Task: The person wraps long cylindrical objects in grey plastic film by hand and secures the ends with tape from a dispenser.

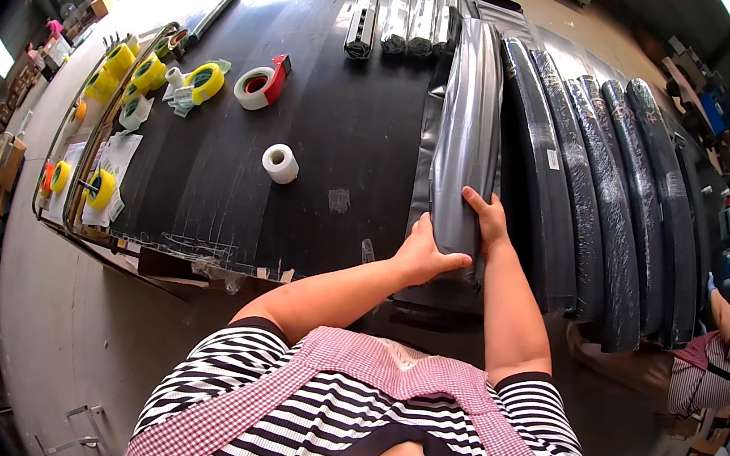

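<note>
Striped shirt (345, 401) nearest, left fingers (451, 261) and right fingers (477, 201) clasp a gray roll (468, 132), dark rolls (601, 196) alongside.

Light was bright overall, strongest beyond the far left corner of the work table (226, 185), where the floor (58, 238) bleached nearly to white. Bright white panels (0, 58) glowed along the left rim of the view. A pale sheen ran down the grey film roll (469, 105), and hard glints speckled the plastic-wrapped rolls (422, 23) at the table's far edge. Below its near edge, the floor sank into shadow. Fisheye distortion bowed the table's edges and black closed off the view's corners; the middle looked crisp, while distant details near the rim were small and soft.
</note>
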The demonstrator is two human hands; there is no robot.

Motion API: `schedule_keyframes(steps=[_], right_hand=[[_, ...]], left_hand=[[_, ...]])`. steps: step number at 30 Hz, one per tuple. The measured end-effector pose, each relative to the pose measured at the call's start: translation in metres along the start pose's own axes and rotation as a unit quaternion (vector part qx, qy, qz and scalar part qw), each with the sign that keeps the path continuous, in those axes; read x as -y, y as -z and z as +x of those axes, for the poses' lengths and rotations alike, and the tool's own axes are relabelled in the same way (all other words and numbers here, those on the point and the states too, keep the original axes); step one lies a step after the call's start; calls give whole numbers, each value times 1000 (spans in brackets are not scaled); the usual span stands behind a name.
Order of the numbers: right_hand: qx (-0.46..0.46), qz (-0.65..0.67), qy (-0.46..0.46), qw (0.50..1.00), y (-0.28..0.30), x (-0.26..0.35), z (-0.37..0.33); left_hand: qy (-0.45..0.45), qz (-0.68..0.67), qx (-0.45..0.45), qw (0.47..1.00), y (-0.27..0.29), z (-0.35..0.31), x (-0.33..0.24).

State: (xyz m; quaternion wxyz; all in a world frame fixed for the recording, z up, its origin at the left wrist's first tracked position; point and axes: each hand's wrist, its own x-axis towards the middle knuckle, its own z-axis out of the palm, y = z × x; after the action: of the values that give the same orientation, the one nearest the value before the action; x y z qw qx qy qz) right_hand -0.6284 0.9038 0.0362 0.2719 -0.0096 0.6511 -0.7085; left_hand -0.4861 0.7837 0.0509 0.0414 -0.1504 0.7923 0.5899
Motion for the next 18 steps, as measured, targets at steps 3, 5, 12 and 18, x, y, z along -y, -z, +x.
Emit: schedule_keyframes(steps=[3,5,12,18], right_hand=[[16,43,90,995,-19,-10,-16],[35,71,101,992,-47,-18,-36],[135,71,106,983,-133,-43,-53],[165,-6,112,980,-189,-64,-24]], left_hand=[[-52,-6,-40,998,20,-22,13],[-60,-18,-26,998,44,-46,19],[-81,6,-88,993,105,-107,61],[-59,37,-153,986,138,-117,80]])
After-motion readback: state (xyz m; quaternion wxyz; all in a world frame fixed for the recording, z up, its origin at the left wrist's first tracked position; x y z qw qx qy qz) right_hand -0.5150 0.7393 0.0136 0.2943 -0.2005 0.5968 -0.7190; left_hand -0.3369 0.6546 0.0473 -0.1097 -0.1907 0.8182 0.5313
